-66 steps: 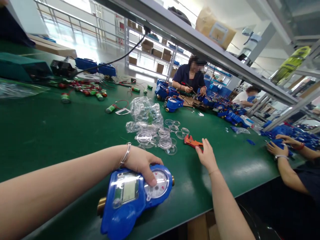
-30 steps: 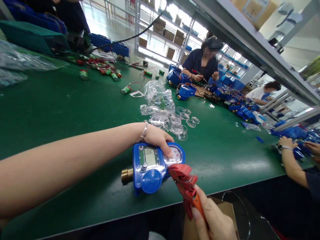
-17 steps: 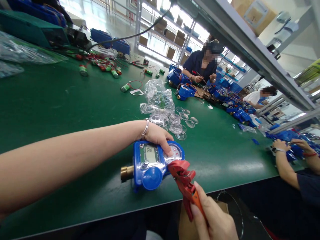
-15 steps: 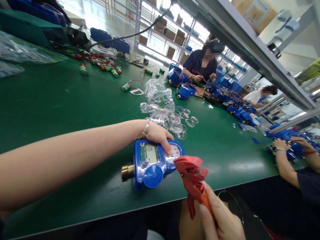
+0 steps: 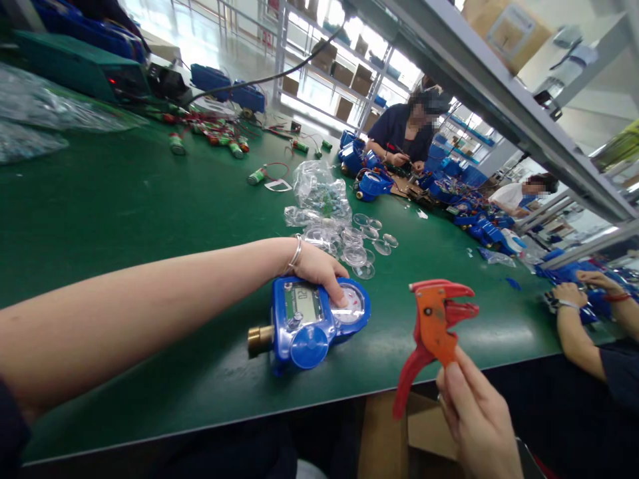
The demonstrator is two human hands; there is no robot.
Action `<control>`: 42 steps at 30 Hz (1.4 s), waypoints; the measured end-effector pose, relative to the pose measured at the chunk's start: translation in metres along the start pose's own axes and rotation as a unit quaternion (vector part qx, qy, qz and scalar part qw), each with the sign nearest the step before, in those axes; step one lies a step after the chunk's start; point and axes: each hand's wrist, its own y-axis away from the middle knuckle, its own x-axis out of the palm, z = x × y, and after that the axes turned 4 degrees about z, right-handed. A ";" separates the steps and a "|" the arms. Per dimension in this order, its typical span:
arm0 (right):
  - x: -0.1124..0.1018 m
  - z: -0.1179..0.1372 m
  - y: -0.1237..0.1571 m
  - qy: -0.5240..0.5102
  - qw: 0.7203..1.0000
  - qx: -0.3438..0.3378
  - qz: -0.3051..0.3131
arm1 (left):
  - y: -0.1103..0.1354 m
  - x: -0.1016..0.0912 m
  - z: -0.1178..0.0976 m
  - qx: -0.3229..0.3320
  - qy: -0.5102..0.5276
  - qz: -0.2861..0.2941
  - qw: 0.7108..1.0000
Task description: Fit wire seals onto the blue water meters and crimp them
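Observation:
A blue water meter [image 5: 327, 332] with a brass threaded end, a small digital display and a round dial rests on the green table. My left hand [image 5: 319, 267] grips its far side, thumb across the dial cover; the other fingers are mostly hidden behind it. To the right, over the table's front edge, my right hand [image 5: 476, 409] holds a red and orange wire stripper [image 5: 436, 322] by one handle. The stripper's jaws point up and right, and its red lever hangs apart from the held handle. Stripper and meter do not touch.
Clear round discs [image 5: 355, 256] and a plastic bag [image 5: 322, 193] lie just beyond the meter. Green batteries with red wires [image 5: 234, 148] are scattered farther back. Several blue meters [image 5: 372, 183] stand near co-workers. A co-worker's arms [image 5: 574, 326] are at right; a cardboard box [image 5: 382, 439] is below the edge.
My right hand has moved the wire stripper right, away from the meter, and turned it so its jaws point rightward. My left hand remains on the meter.

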 end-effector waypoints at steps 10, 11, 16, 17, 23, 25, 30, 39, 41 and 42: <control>0.005 -0.045 -0.121 0.104 0.994 -0.005 -0.035 | 0.064 0.015 0.013 0.116 -0.059 -0.239 0.962; 0.012 -0.038 -0.117 0.105 0.994 -0.043 0.002 | 0.076 0.029 0.023 0.121 -0.057 -0.299 0.945; 0.068 -0.005 -0.102 -0.003 0.914 -0.227 0.337 | 0.088 0.133 0.074 0.089 -0.031 -0.436 0.895; 0.079 -0.002 -0.103 -0.048 0.903 -0.222 0.364 | 0.080 0.149 0.080 0.080 -0.035 -0.460 0.883; 0.113 0.003 -0.105 -0.173 0.920 -0.148 0.318 | 0.047 0.153 0.082 0.069 0.030 -0.514 0.855; 0.116 0.006 -0.097 -0.168 0.937 -0.116 0.284 | 0.051 0.139 0.084 0.117 0.082 -0.484 0.863; 0.117 0.012 -0.069 -0.183 0.950 -0.060 0.246 | 0.060 0.128 0.094 0.212 0.118 -0.449 0.860; 0.118 0.010 -0.057 -0.188 0.958 -0.047 0.211 | 0.057 0.133 0.099 0.232 0.116 -0.437 0.861; 0.117 0.011 -0.058 -0.193 0.957 -0.046 0.214 | 0.055 0.134 0.101 0.230 0.111 -0.445 0.859; 0.117 0.011 -0.058 -0.194 0.956 -0.046 0.215 | 0.054 0.135 0.102 0.230 0.108 -0.446 0.858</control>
